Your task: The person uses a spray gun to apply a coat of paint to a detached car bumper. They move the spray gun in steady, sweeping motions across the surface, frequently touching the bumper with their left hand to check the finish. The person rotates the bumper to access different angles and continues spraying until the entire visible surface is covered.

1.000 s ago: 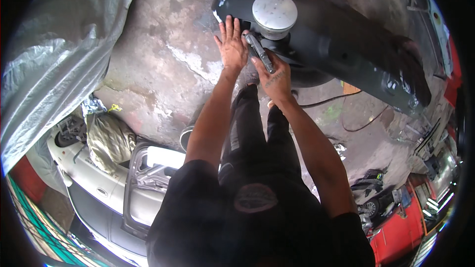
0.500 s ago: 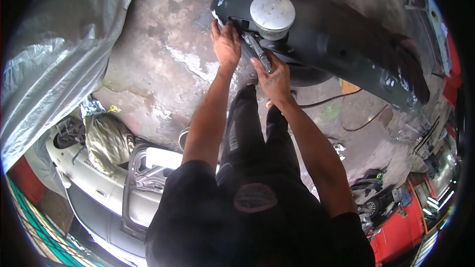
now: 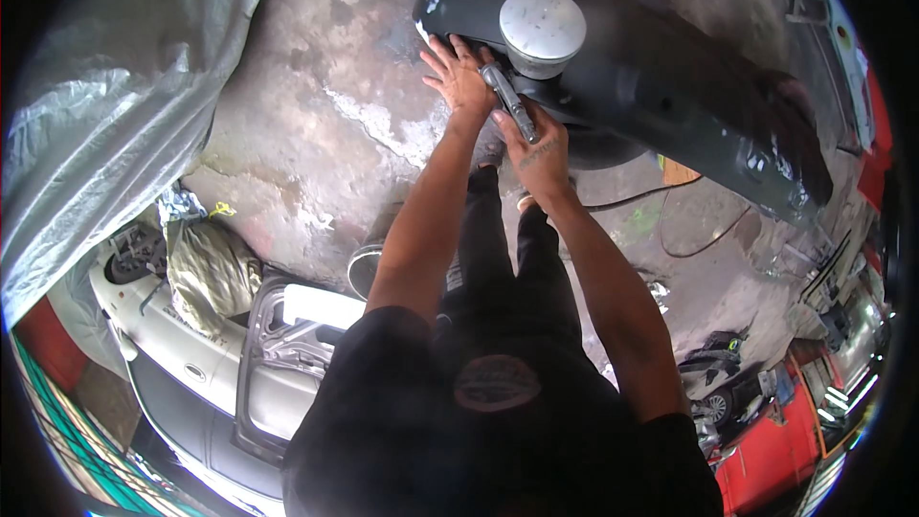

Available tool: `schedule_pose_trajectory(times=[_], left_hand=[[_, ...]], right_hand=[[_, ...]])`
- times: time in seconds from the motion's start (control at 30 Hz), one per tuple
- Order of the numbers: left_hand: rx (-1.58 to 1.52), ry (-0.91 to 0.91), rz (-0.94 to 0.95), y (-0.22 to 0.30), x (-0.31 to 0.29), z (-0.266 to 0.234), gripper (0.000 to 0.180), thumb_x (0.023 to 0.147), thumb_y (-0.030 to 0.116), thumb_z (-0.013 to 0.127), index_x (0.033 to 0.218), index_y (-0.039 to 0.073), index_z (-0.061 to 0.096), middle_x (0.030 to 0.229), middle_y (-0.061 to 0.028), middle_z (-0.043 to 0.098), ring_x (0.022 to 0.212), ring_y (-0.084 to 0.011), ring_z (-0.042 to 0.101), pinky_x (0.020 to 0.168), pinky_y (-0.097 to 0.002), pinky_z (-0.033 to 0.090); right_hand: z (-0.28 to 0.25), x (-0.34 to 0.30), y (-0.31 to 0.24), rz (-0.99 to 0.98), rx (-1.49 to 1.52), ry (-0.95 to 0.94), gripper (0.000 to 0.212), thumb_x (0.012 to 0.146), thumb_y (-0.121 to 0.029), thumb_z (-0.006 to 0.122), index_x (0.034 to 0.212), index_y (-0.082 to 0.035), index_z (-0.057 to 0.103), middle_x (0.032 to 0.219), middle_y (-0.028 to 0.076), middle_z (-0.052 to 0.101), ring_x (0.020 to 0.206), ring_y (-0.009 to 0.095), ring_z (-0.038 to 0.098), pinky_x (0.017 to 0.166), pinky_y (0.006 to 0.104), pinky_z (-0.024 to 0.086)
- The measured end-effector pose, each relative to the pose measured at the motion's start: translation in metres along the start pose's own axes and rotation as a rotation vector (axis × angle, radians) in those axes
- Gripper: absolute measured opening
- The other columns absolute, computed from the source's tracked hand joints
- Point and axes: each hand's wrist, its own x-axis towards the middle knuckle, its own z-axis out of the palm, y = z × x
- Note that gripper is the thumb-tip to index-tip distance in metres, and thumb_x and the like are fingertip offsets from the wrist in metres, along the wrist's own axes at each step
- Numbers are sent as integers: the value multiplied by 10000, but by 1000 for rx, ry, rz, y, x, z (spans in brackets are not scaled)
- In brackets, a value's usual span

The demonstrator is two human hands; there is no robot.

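A spray gun with a round, white-lidded cup on top is held in my right hand, whose fingers wrap round its handle. Behind and under the cup stretches a long dark grey car bumper, shiny in patches, running from upper centre to the far right. My left hand is spread at the bumper's near left edge, left of the gun, holding nothing. Its fingertips overlap that edge; whether they press on it I cannot tell.
Silver sheeting drapes at the left. A white car, a bagged bundle and a loose car door panel stand lower left. A dark hose trails across the stained concrete floor. Red bodywork is lower right.
My left hand has shifted right, closer to the gun, and its fingers are more spread. The spray gun and my right hand have moved slightly right.
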Motion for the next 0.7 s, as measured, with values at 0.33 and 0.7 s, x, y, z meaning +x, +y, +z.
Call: schedule_pose_trajectory(times=[0.33,0.7], left_hand=[[-366,299,182,-38,-10,-7,320,987,126,636,1292,31,666,1588,-323,411,1451,-543,398,1202,-562,358],[-142,206,333,-40,-33,-4,514,1022,186,611,1520,70,550,1669,-203,389,1529,-515,329,1214,-600,340]], right_hand=[[9,9,11,-14,-74,20,381,945,-318,787,1178,-19,747,1051,232,768,987,430,741,844,438,583],[20,23,19,-45,-119,10,338,947,-331,774,1092,-29,734,974,241,754,914,460,724,784,486,579]])
